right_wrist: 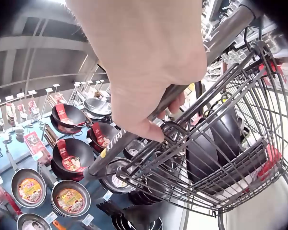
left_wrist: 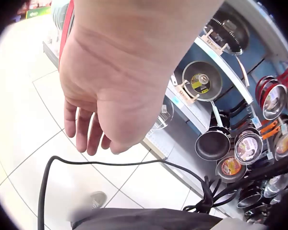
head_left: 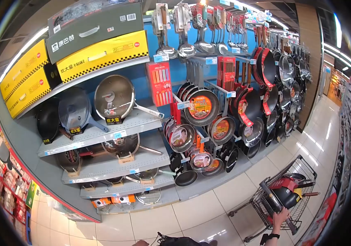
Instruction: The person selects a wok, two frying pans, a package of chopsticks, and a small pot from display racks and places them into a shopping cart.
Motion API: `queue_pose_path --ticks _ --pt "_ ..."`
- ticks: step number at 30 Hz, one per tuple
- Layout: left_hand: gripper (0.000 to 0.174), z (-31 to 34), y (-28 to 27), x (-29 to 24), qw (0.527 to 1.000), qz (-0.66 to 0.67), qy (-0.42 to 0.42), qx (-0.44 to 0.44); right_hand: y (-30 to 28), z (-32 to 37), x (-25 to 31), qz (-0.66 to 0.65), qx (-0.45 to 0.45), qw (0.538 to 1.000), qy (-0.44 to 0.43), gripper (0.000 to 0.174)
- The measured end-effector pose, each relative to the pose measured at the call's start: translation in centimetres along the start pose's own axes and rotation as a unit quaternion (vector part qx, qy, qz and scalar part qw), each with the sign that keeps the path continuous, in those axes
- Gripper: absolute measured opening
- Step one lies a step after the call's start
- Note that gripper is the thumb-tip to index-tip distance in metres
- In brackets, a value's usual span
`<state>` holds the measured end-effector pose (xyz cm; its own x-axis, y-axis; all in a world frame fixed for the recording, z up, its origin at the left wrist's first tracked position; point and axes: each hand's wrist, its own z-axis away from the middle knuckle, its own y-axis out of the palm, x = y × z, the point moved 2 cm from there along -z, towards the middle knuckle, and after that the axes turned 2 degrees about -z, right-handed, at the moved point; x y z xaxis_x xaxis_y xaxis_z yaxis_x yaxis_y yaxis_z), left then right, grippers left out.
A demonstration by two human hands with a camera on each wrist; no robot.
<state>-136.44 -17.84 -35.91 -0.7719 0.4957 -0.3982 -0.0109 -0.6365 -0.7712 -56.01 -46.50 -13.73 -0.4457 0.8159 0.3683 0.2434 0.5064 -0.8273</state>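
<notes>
My right hand [head_left: 281, 218] grips the handle [right_wrist: 113, 149] of a wire shopping cart [head_left: 306, 174]. In the right wrist view the thumb and fingers wrap round that dark bar. Inside the cart lie black pans [right_wrist: 204, 155] and a red-and-yellow packaged item. In the left wrist view my left hand [left_wrist: 113, 91] hangs with loosely bent fingers, holding nothing, above the tiled floor. Only a sliver of it shows at the bottom of the head view. A black cable [left_wrist: 105, 164] runs below the left hand.
Shelves at left carry display pans [head_left: 115, 96] and boxed cookware [head_left: 101, 57]. Along the wall, frying pans [head_left: 202, 107] and ladles [head_left: 202, 46] hang on hooks. A tiled aisle [head_left: 321, 119] leads away at right, beside another rack [head_left: 347, 123].
</notes>
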Motion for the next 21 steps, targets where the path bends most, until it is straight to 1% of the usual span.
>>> queue_pose_path --ticks 1,2,3,4,6,7,8,9,10,11,12,14,15,16,17,19,20,21 --pt "0.021 0.2 0.2 0.2 0.997 -0.066 0.004 0.029 -0.5 0.9 0.8 0.005 -0.008 1.000 -0.003 0.056" --pt "0.022 0.4 -0.3 0.4 0.997 0.065 -0.027 0.026 -0.8 1.3 2.1 0.006 -0.016 1.000 -0.009 0.056" --pt "0.022 0.8 -0.5 0.6 0.997 0.065 -0.027 0.029 -1.6 2.0 3.2 0.001 -0.013 1.000 -0.008 0.054" --pt "0.022 0.5 -1.0 0.7 0.996 0.078 -0.034 0.014 -1.8 2.8 3.7 0.005 -0.017 1.000 -0.003 0.054" --pt "0.025 -0.8 -2.2 0.0 0.994 0.100 -0.038 -0.015 -1.8 3.7 4.1 0.034 -0.040 0.998 -0.021 0.055" --pt "0.027 -1.3 -2.3 -0.5 0.992 0.115 -0.045 -0.032 -1.7 4.1 4.0 0.022 -0.015 1.000 -0.008 0.056" --pt "0.027 -2.7 -2.0 -0.5 0.991 0.121 -0.049 -0.035 -2.0 4.1 4.5 0.021 -0.014 1.000 -0.016 0.056" --pt "0.037 -4.3 -1.5 0.0 0.992 0.117 -0.049 -0.003 -2.4 4.3 5.1 0.013 0.014 1.000 0.008 0.057" --pt "0.050 -3.8 -0.4 0.3 0.992 0.114 -0.052 0.031 -2.7 4.9 5.4 0.005 0.046 0.998 0.031 0.058" --pt "0.052 -3.3 -0.5 0.1 0.984 0.155 -0.071 0.041 -2.6 5.5 5.6 0.026 0.031 0.999 0.018 0.060" --pt "0.055 -3.2 -1.3 -0.3 0.975 0.195 -0.089 0.055 -1.6 6.1 5.1 0.024 0.040 0.999 0.008 0.060" --pt "0.053 -3.0 -1.8 -1.1 0.961 0.243 -0.125 0.034 -1.0 6.5 3.9 0.039 0.005 0.999 -0.009 0.063" --pt "0.052 -3.0 -2.0 -1.3 0.966 0.225 -0.126 0.024 -2.0 6.7 4.8 0.048 0.030 0.998 0.002 0.065" --pt "0.051 -3.0 -2.4 -1.5 0.971 0.204 -0.125 0.013 -2.4 6.8 5.3 0.050 0.034 0.998 -0.005 0.065" --pt "0.049 -2.7 -2.6 -1.7 0.962 0.228 -0.151 0.025 -2.5 7.0 5.7 0.053 0.038 0.998 0.003 0.066" --pt "0.048 -1.9 -2.6 -1.5 0.959 0.230 -0.166 0.024 -2.5 7.4 5.5 0.059 0.045 0.997 0.007 0.066" --pt "0.047 -1.5 -2.0 -1.3 0.957 0.229 -0.178 0.022 -2.0 7.7 4.9 0.068 0.022 0.997 -0.008 0.066" --pt "0.046 -1.0 -1.6 -0.8 0.946 0.258 -0.195 0.038 -1.6 7.9 4.7 0.075 -0.001 0.997 -0.023 0.066"
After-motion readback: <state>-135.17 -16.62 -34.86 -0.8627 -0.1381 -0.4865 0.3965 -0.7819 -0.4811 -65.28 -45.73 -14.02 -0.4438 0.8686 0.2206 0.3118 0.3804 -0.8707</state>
